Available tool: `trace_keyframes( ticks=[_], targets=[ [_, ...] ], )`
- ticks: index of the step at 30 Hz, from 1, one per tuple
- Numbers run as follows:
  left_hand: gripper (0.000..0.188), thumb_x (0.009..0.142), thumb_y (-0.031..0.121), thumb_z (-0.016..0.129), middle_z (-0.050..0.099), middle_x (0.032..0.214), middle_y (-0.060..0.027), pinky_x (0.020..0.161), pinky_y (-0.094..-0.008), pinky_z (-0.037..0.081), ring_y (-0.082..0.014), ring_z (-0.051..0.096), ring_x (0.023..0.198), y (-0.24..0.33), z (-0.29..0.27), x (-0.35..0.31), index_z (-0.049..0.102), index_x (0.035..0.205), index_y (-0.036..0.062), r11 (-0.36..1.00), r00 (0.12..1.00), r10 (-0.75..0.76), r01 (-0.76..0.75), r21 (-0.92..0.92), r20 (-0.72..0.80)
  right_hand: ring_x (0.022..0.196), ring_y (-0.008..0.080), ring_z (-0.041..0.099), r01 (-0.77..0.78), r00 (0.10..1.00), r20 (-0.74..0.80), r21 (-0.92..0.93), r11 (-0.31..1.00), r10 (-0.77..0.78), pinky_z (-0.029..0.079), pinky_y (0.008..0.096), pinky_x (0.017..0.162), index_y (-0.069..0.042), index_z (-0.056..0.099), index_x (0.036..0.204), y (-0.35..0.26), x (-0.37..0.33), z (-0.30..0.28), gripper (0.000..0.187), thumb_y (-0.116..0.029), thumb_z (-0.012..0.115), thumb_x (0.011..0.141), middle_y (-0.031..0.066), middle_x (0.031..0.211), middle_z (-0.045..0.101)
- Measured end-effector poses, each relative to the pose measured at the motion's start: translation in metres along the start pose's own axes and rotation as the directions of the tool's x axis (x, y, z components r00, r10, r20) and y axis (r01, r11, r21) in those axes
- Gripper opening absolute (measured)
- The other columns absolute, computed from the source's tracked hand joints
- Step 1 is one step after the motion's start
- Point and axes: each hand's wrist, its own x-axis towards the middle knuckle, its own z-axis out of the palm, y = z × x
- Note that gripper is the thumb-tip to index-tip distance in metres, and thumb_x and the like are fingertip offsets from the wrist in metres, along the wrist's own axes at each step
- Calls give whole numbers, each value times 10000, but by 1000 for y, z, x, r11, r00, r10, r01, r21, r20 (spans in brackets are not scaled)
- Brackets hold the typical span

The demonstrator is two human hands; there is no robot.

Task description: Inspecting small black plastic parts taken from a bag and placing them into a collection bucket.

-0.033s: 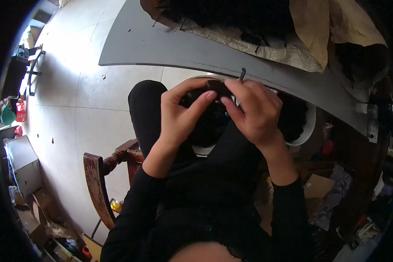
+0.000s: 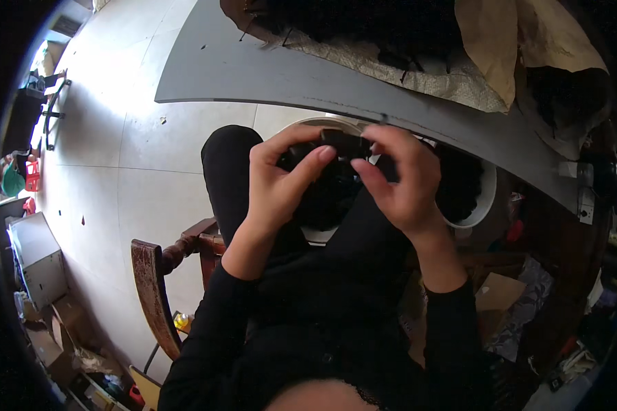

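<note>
My left hand pinches a small black piece between thumb and fingers, above my lap. The piece looks short, thick and rounded, though its exact kind cannot be made out. At its right end is my right hand, thumb and forefinger spread around that end and slightly blurred. A thin dark rod pokes up beyond the right fingers, apparently held in them; most of it is hidden. Below both hands, a white tub with dark contents sits between my knees, partly covered by hands and legs.
A grey tabletop crosses ahead, bearing a pale woven sack with a heap of black pieces. Another white tub of black material stands right of my knee. A wooden chair is at left; boxes lie beyond it.
The right thumb and forefinger have opened apart and drawn slightly right, baring more of the black piece. The rod's end has dropped a little and blurred. The left hand barely shifted.
</note>
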Motion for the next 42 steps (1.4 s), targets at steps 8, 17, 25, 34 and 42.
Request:
trace_keyframes(
  ticks=[8,17,25,34,42],
  targets=[
    [207,711,59,672,611,873,-115,761,-294,444,-206,582,832,8,-13,-2,635,902,-11,929,908,365,-371,-10,205,704,144,569,-558,770,541,828,-55,337,455,224,651,-59,393,963,-13,-9,3,631,-492,727,646,53,818,539],
    [273,637,10,686,587,853,-115,680,-282,469,-236,591,790,23,-10,-8,637,906,14,834,870,419,-482,268,258,747,110,556,-691,662,524,704,165,536,434,207,700,-15,500,887,-32,-5,-7,198,-117,636,786,66,894,566],
    [345,576,-3,691,587,844,-100,609,-299,486,-252,595,715,19,-3,-14,640,916,34,687,818,518,-572,449,250,805,86,523,-492,719,409,871,-5,561,401,187,702,-23,511,885,-31,-21,9,105,-75,577,821,40,900,564],
    [325,605,85,746,595,661,-61,525,-247,424,-172,561,576,12,-16,-10,644,900,-6,830,840,491,-532,169,233,581,110,531,-598,650,660,750,-282,377,410,197,496,-17,453,1016,-37,-12,0,366,-343,523,864,60,796,570],
    [317,534,193,782,545,591,-50,464,-250,388,-170,516,515,15,-9,-16,636,750,13,711,774,601,-632,308,201,511,-10,347,-552,640,410,833,18,649,260,146,424,-85,456,852,-54,-17,15,292,-366,533,873,-61,650,411]
  ],
)
